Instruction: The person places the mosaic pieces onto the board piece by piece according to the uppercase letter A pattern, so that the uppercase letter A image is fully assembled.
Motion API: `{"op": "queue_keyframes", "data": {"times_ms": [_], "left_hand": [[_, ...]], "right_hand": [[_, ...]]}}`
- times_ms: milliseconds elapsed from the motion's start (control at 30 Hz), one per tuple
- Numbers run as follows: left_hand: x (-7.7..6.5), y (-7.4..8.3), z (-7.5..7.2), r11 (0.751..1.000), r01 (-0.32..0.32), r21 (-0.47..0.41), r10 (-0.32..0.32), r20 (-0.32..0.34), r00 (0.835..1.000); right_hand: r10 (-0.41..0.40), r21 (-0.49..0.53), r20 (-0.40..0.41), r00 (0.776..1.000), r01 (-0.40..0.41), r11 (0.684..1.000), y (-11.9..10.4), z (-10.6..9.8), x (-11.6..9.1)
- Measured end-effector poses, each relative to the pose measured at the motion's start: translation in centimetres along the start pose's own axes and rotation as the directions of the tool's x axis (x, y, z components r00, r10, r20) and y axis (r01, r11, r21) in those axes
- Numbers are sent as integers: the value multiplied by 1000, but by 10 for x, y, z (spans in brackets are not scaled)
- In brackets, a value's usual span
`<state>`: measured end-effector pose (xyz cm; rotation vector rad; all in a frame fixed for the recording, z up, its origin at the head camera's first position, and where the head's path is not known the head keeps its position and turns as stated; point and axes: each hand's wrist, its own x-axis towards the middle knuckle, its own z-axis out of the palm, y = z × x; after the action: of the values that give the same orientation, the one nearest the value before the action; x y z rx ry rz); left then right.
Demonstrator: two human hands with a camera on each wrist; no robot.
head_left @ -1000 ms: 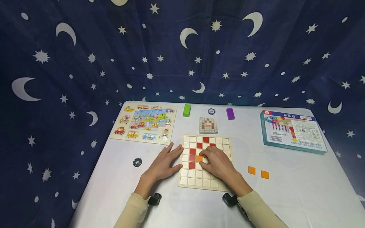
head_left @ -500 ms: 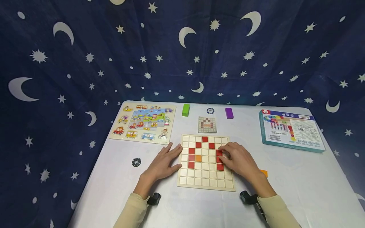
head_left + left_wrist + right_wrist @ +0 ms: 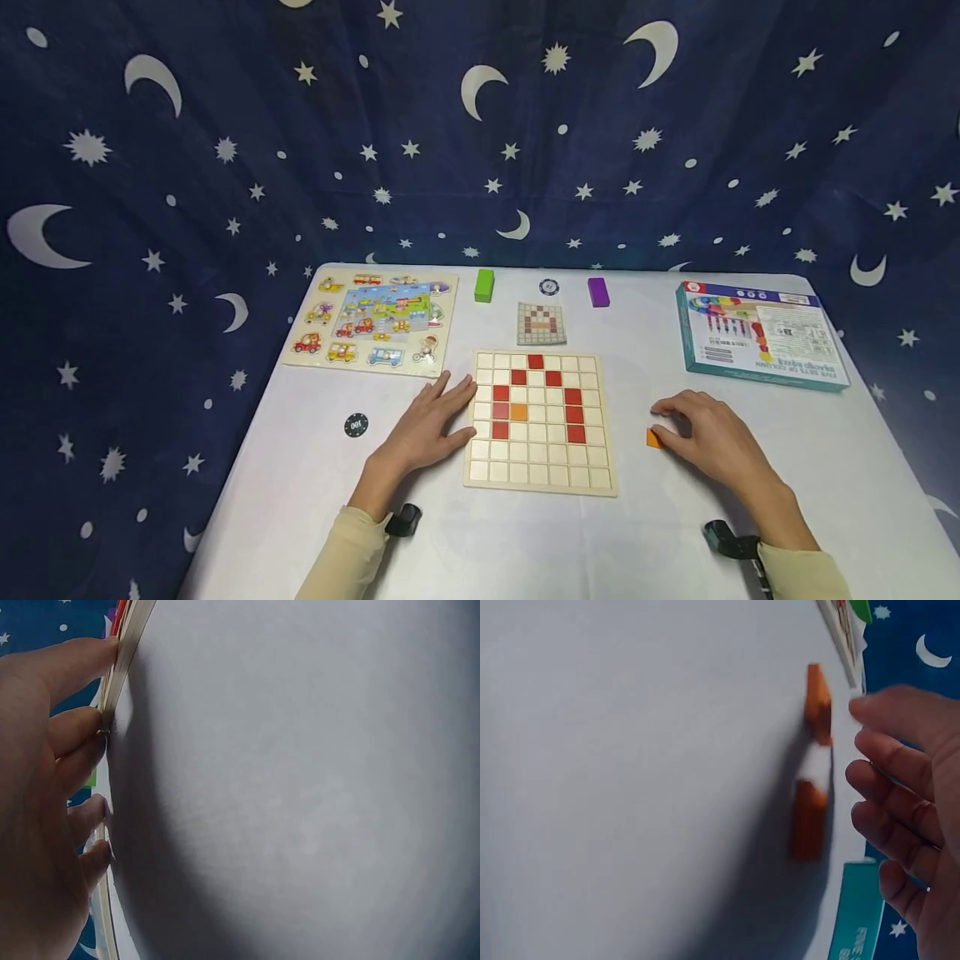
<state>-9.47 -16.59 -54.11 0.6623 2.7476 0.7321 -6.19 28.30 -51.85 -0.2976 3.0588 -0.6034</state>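
A wooden grid board (image 3: 540, 472) lies mid-table, with several red tiles (image 3: 574, 415) in an arch shape and one orange tile (image 3: 518, 412) in its cells. My left hand (image 3: 420, 429) lies flat along the board's left edge, thumb and fingertips touching the rim (image 3: 116, 690). To the right of the board, my right hand (image 3: 712, 437) hovers over two loose orange tiles, thumb and fingers apart. One loose tile (image 3: 655, 438) shows beside the thumb; the other is hidden under the hand there. The right wrist view shows both, a nearer tile (image 3: 808, 821) and a farther tile (image 3: 818, 705).
Behind the board lies a pattern card (image 3: 542, 323), with a green block (image 3: 484, 285), a poker chip (image 3: 549, 287) and a purple block (image 3: 598, 292) beyond. A picture puzzle (image 3: 360, 358) is back left, a teal box (image 3: 765, 337) back right. A black chip (image 3: 356, 425) lies left.
My right hand has left the board, passing its right-hand red tiles, and moved right over the loose orange tiles. The orange tile stays in its cell. My left hand has kept its place.
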Motion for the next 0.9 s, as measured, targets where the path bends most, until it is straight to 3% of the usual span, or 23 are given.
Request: {"op": "queue_keyframes", "data": {"times_ms": [367, 900], "left_hand": [[0, -1, -3, 1000, 1, -4, -1, -2, 1000], [0, -1, -1, 1000, -7, -4, 7, 0, 1000]], "right_hand": [[-59, -18, -67, 996, 58, 998, 10, 9, -17], [-43, -35, -6, 999, 43, 998, 2, 12, -19]]}}
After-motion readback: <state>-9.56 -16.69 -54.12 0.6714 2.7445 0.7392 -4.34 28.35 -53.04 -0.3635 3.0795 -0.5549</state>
